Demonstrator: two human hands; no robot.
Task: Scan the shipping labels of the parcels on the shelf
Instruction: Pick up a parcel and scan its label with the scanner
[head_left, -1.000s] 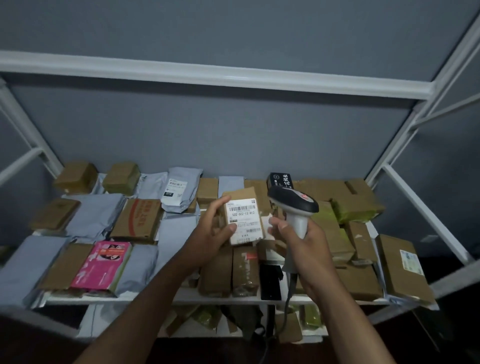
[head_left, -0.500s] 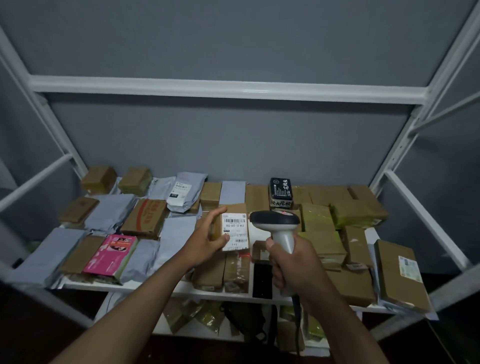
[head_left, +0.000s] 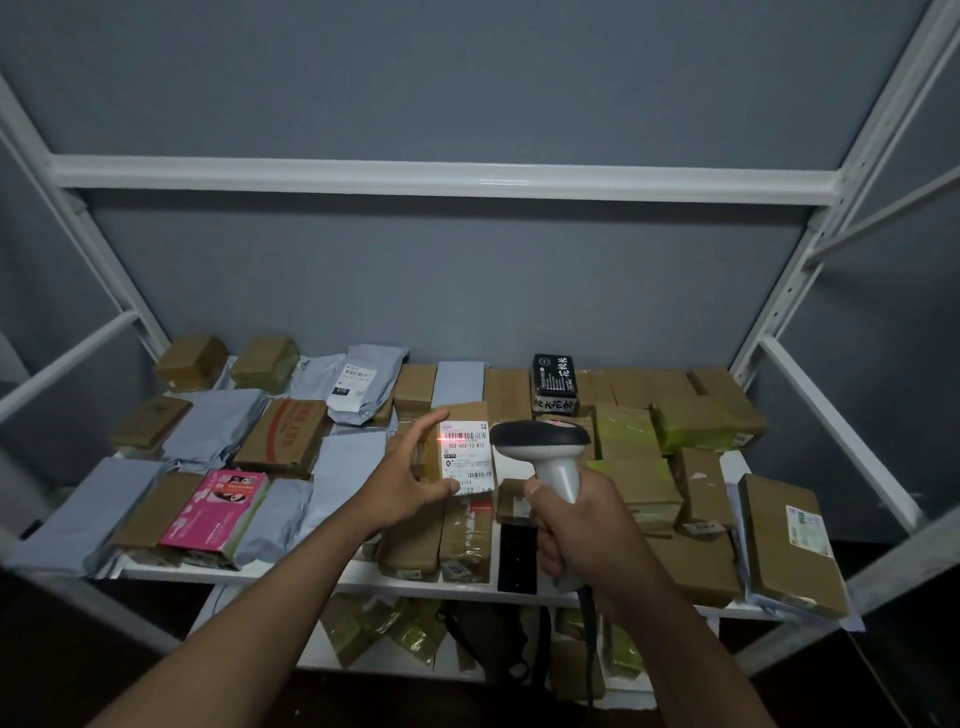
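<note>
Since 0.5 s ago, red scan line now lit on label (head_left: 466, 457), centre frame. Head view: left hand (head_left: 402, 486) pinches parcel (head_left: 462, 452) upright, thumb/fingers clamped on edges; right hand (head_left: 582, 525) wrapped round scanner (head_left: 545, 452) grip. Hold parcel steady, keep beam across whole barcode.

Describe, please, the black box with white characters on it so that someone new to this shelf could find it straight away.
Start at the white metal shelf covered in parcels and look along its back row, against the grey wall. Right of the middle, behind the head of the barcode scanner, lies the black box. It is the only black one with white printed characters among brown cartons and grey mailer bags.
</note>
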